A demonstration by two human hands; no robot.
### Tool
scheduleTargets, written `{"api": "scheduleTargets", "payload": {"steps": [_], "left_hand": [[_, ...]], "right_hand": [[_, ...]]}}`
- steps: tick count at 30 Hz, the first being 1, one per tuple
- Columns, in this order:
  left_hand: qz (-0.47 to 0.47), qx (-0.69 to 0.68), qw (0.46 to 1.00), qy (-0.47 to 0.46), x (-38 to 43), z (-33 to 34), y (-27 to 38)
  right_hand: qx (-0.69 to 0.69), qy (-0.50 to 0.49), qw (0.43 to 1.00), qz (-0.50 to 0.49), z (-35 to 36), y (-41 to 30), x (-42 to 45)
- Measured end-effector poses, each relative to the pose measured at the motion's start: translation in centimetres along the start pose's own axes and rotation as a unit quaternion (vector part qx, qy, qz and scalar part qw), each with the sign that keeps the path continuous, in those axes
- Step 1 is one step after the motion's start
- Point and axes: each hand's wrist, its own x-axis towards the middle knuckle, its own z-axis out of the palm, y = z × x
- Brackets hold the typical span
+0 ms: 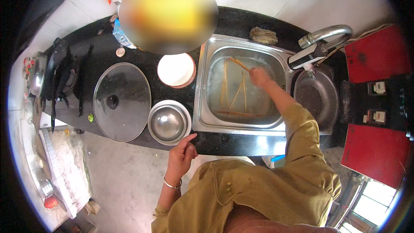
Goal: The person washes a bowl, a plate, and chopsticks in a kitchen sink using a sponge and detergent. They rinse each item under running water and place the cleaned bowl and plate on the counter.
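My right hand (259, 77) is over the stainless steel sink (201, 116), closed around the ends of a few wooden chopsticks (240, 63). Cloudy water fills the basin, and several more chopsticks (245, 97) lie in it, some crossing, others along the near side. My left hand (181, 155) is at the counter's front edge with the index finger extended and nothing in its grasp. Just beyond it stands a metal bowl (166, 123) inside a wider pale dish. Farther back is a stack of white bowls (176, 70), left of the sink.
A glass pan lid (122, 103) lies on the black counter at left. The faucet (307, 56) rises at the sink's right corner, above a dark pan (312, 98). A fibrous scrubber (263, 35) sits behind the sink. Red panels (375, 155) stand at right.
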Motion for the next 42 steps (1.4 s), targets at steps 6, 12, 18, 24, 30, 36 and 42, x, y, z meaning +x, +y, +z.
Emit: {"api": "scheduleTargets", "payload": {"steps": [6,12,18,24,30,36,42], "left_hand": [[-0.012,-0.027,1.0,-0.002,0.6,0.1,0.1],[-0.017,-0.023,1.0,-0.013,0.7,0.0,-1.0],[-0.026,-0.019,0.999,-0.024,0.8,0.3,-0.5],[0.0,0.011,1.0,-0.026,1.1,0.5,-0.7],[0.024,0.024,0.998,-0.05,2.1,1.6,-0.3],[0.018,0.024,0.997,-0.073,2.4,2.2,-0.2],[0.009,0.033,0.996,-0.081,2.5,3.0,-0.4]], "right_hand": [[0.067,-0.064,0.994,0.056,8.3,-0.8,-1.6],[0.355,0.015,0.923,0.147,7.3,-10.9,-0.2],[0.521,-0.047,0.842,0.132,12.8,-12.9,3.8],[0.711,-0.051,0.697,0.08,0.5,-9.1,-0.5],[0.53,-0.042,0.845,0.054,1.8,-2.5,-2.6],[0.255,-0.159,0.953,0.047,5.6,-0.4,-6.9],[0.186,-0.263,0.944,-0.07,6.3,-1.9,-9.1]]}}
